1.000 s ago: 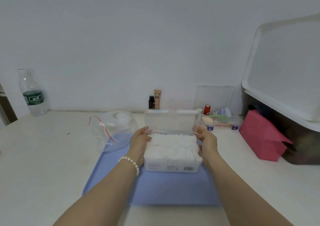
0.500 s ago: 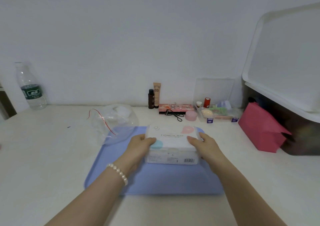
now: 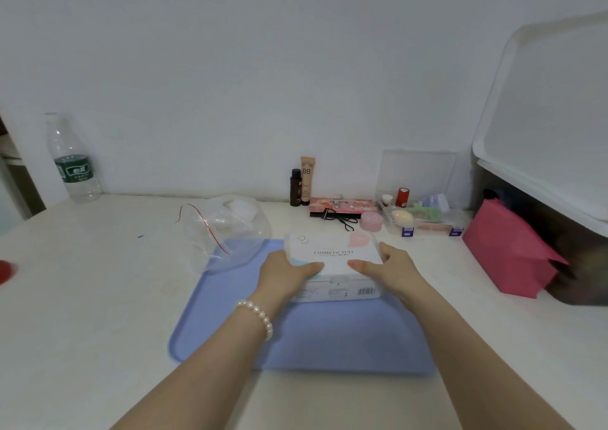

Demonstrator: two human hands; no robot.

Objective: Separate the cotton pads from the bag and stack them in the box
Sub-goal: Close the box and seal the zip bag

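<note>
A pale table [image 3: 82,298] runs to a white wall [image 3: 263,67], with a blue tray [image 3: 329,340] at its centre. On the tray sits the closed box [image 3: 332,252], its lid printed "COSMETIC PUFF" and a barcode on its front. The left hand [image 3: 283,273] and right hand [image 3: 388,266] hold its two ends, thumbs pressed flat on the lid. Just left, a clear bag [image 3: 227,229] with a red seal lies half on the tray, a few pads [image 3: 241,207] inside. A tube [image 3: 307,179] marked "BB" and a green-labelled bottle [image 3: 70,163] stand by the wall.
</note>
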